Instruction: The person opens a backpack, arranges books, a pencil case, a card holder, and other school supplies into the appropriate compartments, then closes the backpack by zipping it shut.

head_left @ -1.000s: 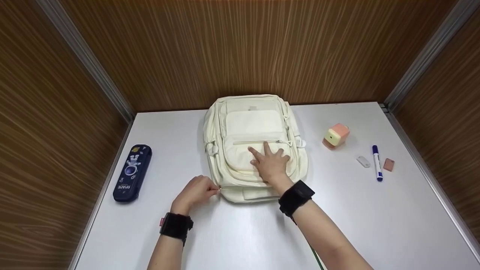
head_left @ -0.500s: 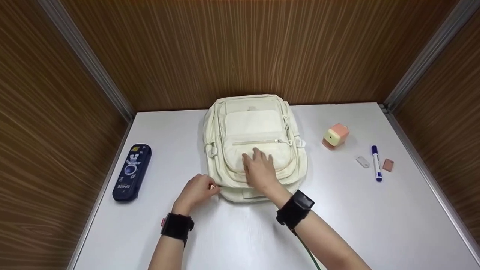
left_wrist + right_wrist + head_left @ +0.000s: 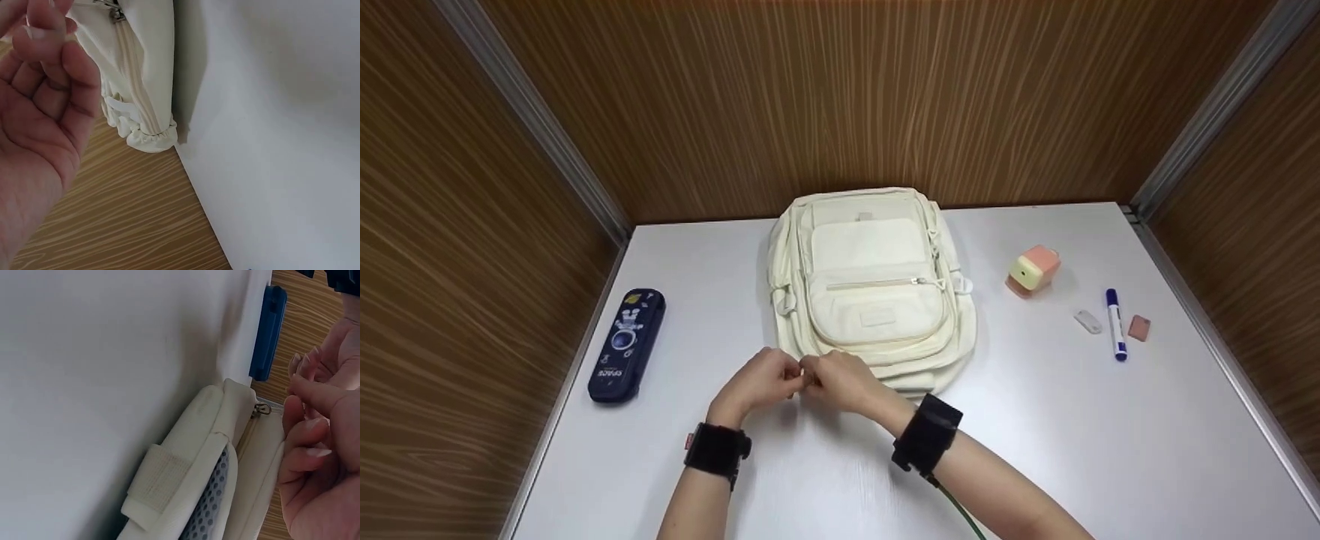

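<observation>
— Lying at the far left of the backpack (image 3: 870, 289), close to the table's (image 3: 825, 480) edge: a dark blue pencil case (image 3: 626, 345), well apart from the bag and untouched.

— And the hands?

— Both meet at the backpack's near left corner. The left hand (image 3: 757, 382) has its fingers curled in a pinch at a metal zipper pull (image 3: 261, 408) where the zip track ends; what exactly it pinches cannot be told, as the fingertips hide it. The right hand (image 3: 840, 382) comes in just beside it, fingers curled toward the same spot — likely to steady the fabric, though its grasp is also hidden.

— The bag itself?

— Cream, flat on its back at the table's middle, top toward the wooden wall, front pocket zipped.

— Right of the backpack?

— A peach-and-yellow sharpener (image 3: 1031, 271) near it; farther right a white eraser (image 3: 1086, 321), a blue marker (image 3: 1114, 324) and a brown eraser (image 3: 1139, 328), lying close together.
</observation>
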{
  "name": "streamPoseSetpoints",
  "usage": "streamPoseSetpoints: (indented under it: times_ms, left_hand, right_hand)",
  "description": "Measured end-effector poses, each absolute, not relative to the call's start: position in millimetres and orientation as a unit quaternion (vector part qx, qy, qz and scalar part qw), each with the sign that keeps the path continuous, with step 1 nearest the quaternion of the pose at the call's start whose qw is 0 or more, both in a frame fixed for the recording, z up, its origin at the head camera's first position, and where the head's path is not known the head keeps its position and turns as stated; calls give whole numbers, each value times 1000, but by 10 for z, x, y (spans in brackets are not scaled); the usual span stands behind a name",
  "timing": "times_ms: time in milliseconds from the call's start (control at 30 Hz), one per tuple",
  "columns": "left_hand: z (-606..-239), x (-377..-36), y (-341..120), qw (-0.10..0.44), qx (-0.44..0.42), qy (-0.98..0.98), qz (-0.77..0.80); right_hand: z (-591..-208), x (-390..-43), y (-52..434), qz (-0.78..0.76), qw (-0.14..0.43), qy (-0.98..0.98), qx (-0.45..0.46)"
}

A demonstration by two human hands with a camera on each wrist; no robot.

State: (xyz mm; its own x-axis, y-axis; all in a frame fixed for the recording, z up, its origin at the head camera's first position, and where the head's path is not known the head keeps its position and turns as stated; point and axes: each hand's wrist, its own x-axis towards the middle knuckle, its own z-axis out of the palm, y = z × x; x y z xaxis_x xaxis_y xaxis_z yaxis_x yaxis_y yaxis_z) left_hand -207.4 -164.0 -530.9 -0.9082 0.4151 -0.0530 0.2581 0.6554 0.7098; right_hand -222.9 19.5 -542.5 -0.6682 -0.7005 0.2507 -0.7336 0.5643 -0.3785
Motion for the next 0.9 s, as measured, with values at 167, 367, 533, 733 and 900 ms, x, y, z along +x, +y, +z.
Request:
streamPoseSetpoints:
  times_ms: [167, 367, 533, 733, 900]
  left_hand:
    - [-5367, -2080, -1646, 128, 190, 875, 425]
    - [-5408, -2080, -1668, 66, 165, 897, 404]
    - [-5438, -2085, -1679, 22, 147, 906, 396]
    - [-5464, -2129, -1672, -4, 131, 902, 412]
    - [-5495, -2208, -1643, -56, -10, 926, 372]
  right_hand:
    - [-5468, -2240, 169, 250, 25, -892, 377]
    - [-5464, -2206, 89, 278, 28, -891, 359]
    - [-5471, -2202, 55, 290, 43, -882, 368]
    - [-5501, -2224, 101, 307, 30, -869, 387]
    - [-5522, -2239, 123, 319, 24, -859, 400]
